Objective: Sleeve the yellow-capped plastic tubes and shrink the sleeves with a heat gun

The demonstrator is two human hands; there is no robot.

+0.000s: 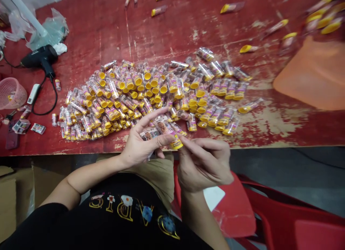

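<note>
Left hand (138, 142): half curled, forefinger out straight, thumb over a yellow-ended tube (165, 126), held above the near edge of the red table (107, 31). A printed packet (148, 134) sits against its fingers. Right hand (206, 162): thumb and forefinger drawn together at the yellow end, seemingly pinching its edge; other fingers folded in. Handling, as I judge it: left steadies the barrel without denting it, right works only at the rim, lightly, tube angled so the end faces the fingertips.

Counts: one pink basket (12, 93); two small packets (38, 128) lying by it; one black hair dryer (43, 59); one heap of tubes (107, 106), too overlapped to number; five loose tubes (159, 10) beyond, left of centre; one orange object (309, 77), blurred; a smeared tube cluster (327, 20) behind it, uncountable.
</note>
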